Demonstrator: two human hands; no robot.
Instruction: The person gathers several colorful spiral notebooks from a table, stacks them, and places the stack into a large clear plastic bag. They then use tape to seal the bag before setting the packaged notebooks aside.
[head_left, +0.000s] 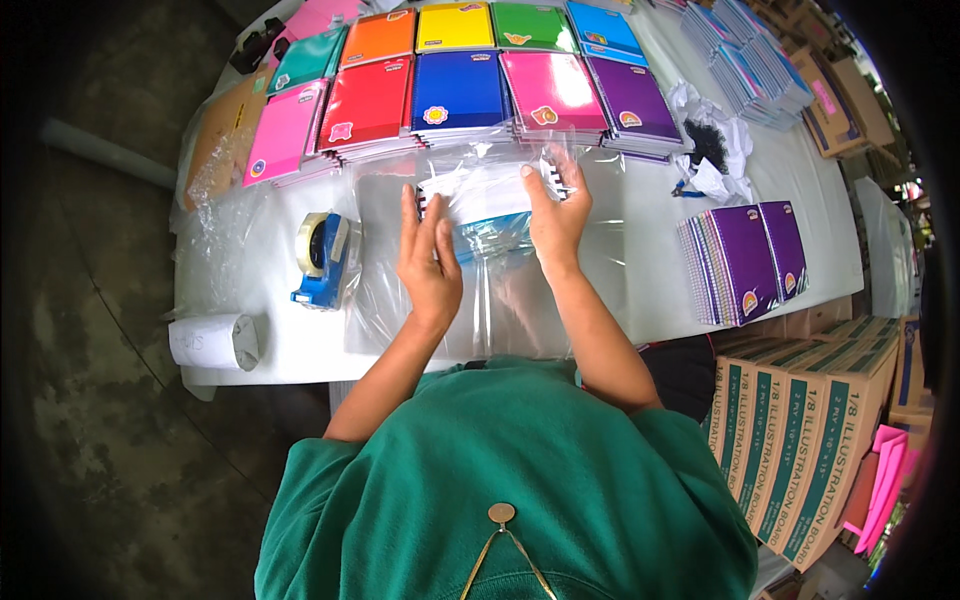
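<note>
A bundle of spiral notebooks [470, 203] lies wrapped in clear plastic at the middle of the table, its white page edges and dark coils showing through. A blue band shows along its near side. My right hand [560, 222] grips its right end, the thumb on top and the other fingers partly behind. Against the left end rests my left hand [432, 262], fingers stretched out and apart, touching the plastic. Beneath both hands spreads a clear plastic sheet [390, 300]. Glare on the film hides parts of the bundle.
Stacks of coloured notebooks [458, 90] line the far side. A blue tape dispenser [322, 262] stands left, near a white roll [213, 342]. Purple notebooks [740, 265] and crumpled white paper [735, 180] lie right. Cardboard boxes [800, 440] stand beside the table's right edge.
</note>
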